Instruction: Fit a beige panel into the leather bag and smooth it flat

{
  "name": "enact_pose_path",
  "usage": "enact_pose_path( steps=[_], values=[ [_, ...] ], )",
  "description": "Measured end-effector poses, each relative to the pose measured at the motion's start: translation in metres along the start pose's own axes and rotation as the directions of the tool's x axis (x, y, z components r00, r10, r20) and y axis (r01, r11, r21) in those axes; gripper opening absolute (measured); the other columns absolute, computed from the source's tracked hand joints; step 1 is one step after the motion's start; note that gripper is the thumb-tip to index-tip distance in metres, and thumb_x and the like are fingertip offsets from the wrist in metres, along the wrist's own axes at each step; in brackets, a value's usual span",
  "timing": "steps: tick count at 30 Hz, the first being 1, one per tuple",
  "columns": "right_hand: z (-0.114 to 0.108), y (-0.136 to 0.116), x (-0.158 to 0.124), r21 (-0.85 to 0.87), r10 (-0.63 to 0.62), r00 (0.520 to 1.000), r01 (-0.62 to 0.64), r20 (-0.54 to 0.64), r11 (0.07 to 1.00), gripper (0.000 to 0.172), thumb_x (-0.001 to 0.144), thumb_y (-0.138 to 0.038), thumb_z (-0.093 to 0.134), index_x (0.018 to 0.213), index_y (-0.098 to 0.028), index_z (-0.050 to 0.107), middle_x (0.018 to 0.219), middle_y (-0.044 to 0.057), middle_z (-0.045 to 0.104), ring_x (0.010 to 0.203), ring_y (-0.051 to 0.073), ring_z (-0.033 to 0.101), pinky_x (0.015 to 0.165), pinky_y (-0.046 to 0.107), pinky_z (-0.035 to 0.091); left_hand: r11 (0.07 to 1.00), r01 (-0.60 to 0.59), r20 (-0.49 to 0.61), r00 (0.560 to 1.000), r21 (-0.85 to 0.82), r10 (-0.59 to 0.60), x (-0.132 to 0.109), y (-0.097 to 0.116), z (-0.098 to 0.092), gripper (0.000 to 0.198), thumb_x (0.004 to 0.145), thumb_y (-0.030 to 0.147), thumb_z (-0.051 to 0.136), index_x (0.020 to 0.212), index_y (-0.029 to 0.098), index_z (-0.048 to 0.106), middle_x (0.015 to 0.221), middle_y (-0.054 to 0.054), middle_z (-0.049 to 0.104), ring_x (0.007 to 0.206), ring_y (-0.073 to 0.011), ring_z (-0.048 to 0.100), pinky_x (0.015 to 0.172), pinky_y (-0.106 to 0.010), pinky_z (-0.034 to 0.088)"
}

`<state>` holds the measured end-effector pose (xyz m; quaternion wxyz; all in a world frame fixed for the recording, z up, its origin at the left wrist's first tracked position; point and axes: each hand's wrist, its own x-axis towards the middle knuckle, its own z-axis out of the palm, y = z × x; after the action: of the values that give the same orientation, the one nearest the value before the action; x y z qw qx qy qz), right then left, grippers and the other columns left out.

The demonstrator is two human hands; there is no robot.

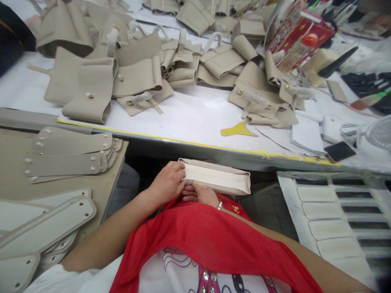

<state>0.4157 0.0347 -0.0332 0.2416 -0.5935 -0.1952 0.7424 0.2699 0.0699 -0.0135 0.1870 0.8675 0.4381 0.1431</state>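
Note:
Low in front of the red apron (pixel 210 228), a cream and beige box-shaped leather piece (pixel 218 177) lies lengthwise, its long pale side facing up. My left hand (pixel 169 181) is closed around its left end, fingers bent over the upper left corner. Against the near edge of the same end, my right hand (pixel 201 194) grips with thumb and curled fingers. Both hands nearly touch each other. The right end of the piece sticks out free to the right, below the table edge.
Beige bag parts (pixel 88 89) lie along the white table (pixel 189 118), with a yellow scrap (pixel 238 130) near its edge. Flat strips (pixel 64 162) are stacked on a board at left. A slatted rack (pixel 332 219) stands at right, below a small fan (pixel 378 132) and a dark phone-like slab (pixel 340 151).

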Motion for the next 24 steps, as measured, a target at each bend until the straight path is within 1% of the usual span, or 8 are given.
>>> enact_pose_path(
  steps=[4, 6, 8, 11, 16, 18, 21, 24],
  values=[
    [0.003, 0.002, 0.007, -0.203, -0.045, 0.995, 0.063, 0.087, 0.977, 0.027, 0.091, -0.024, 0.030, 0.081, -0.018, 0.055, 0.092, 0.008, 0.067, 0.077, 0.016, 0.065, 0.071, 0.029, 0.054, 0.999, -0.030, -0.050, 0.998, -0.033, 0.028, -0.005, -0.006, 0.006, 0.013, 0.081, 0.016, 0.048, 0.074, 0.015, 0.059, 0.109, -0.010, 0.053, 0.103, -0.0221, 0.045, 0.092, -0.038, 0.041],
    [0.004, 0.001, 0.010, -0.290, -0.066, 0.989, 0.103, 0.133, 0.952, 0.016, 0.087, -0.021, 0.038, 0.088, -0.020, 0.055, 0.095, 0.007, 0.067, 0.082, 0.016, 0.065, 0.073, 0.028, 0.053, 0.998, -0.020, -0.080, 0.997, -0.054, 0.016, -0.007, -0.008, 0.008, 0.013, 0.080, 0.012, 0.047, 0.081, 0.014, 0.060, 0.109, -0.010, 0.052, 0.104, -0.0220, 0.045, 0.094, -0.038, 0.040],
    [0.006, -0.001, 0.009, -0.328, -0.067, 0.987, 0.112, 0.145, 0.938, 0.016, 0.084, -0.017, 0.044, 0.095, -0.020, 0.054, 0.098, 0.008, 0.066, 0.085, 0.018, 0.064, 0.073, 0.027, 0.053, 0.997, -0.002, -0.104, 0.995, -0.075, -0.006, -0.007, -0.008, 0.008, 0.021, 0.077, 0.008, 0.047, 0.094, 0.014, 0.059, 0.112, -0.010, 0.052, 0.106, -0.0219, 0.044, 0.096, -0.038, 0.039],
    [0.014, -0.008, 0.003, -0.313, -0.050, 0.989, 0.091, 0.137, 0.945, 0.021, 0.086, -0.016, 0.040, 0.102, -0.019, 0.053, 0.102, 0.009, 0.065, 0.080, 0.018, 0.065, 0.067, 0.028, 0.054, 0.994, 0.029, -0.108, 0.993, -0.102, -0.040, -0.007, -0.007, 0.006, 0.036, 0.074, 0.004, 0.048, 0.108, 0.014, 0.054, 0.116, -0.010, 0.050, 0.108, -0.0212, 0.043, 0.097, -0.038, 0.039],
    [0.024, -0.008, -0.004, -0.103, -0.002, 0.998, 0.008, 0.064, 0.995, 0.037, 0.094, -0.029, 0.022, 0.100, -0.014, 0.055, 0.096, 0.012, 0.066, 0.065, 0.016, 0.065, 0.060, 0.029, 0.054, 0.996, 0.070, -0.101, 0.992, -0.059, -0.075, -0.003, -0.003, 0.000, 0.044, 0.071, 0.006, 0.050, 0.114, 0.018, 0.052, 0.121, -0.009, 0.047, 0.112, -0.0226, 0.043, 0.098, -0.040, 0.038],
    [0.023, -0.001, -0.001, -0.078, 0.027, 0.994, -0.019, 0.102, 0.997, 0.047, 0.093, -0.039, 0.023, 0.089, -0.010, 0.059, 0.084, 0.013, 0.067, 0.058, 0.015, 0.063, 0.057, 0.028, 0.053, 0.997, 0.080, -0.073, 0.994, -0.016, -0.081, -0.003, -0.003, -0.005, 0.046, 0.072, 0.009, 0.051, 0.117, 0.019, 0.050, 0.126, -0.010, 0.045, 0.115, -0.0238, 0.041, 0.100, -0.042, 0.035],
    [0.013, 0.014, 0.006, -0.098, 0.135, 0.965, -0.116, 0.226, 0.988, 0.061, 0.089, -0.054, 0.026, 0.068, -0.008, 0.060, 0.065, 0.013, 0.065, 0.052, 0.015, 0.061, 0.056, 0.027, 0.052, 0.995, 0.092, 0.045, 0.995, 0.037, -0.093, -0.001, -0.003, -0.016, 0.054, 0.072, 0.015, 0.055, 0.125, 0.018, 0.044, 0.135, -0.010, 0.039, 0.123, -0.0242, 0.036, 0.103, -0.042, 0.032],
    [-0.003, 0.026, 0.008, -0.200, 0.137, 0.918, -0.065, 0.372, 0.978, 0.052, 0.084, -0.054, 0.043, 0.064, -0.010, 0.061, 0.062, 0.008, 0.064, 0.058, 0.012, 0.060, 0.061, 0.023, 0.049, 0.991, 0.072, 0.161, 0.983, 0.109, -0.089, 0.007, 0.001, -0.022, 0.067, 0.070, 0.024, 0.062, 0.131, 0.017, 0.037, 0.140, -0.011, 0.034, 0.128, -0.0252, 0.030, 0.106, -0.041, 0.027]
  ],
)
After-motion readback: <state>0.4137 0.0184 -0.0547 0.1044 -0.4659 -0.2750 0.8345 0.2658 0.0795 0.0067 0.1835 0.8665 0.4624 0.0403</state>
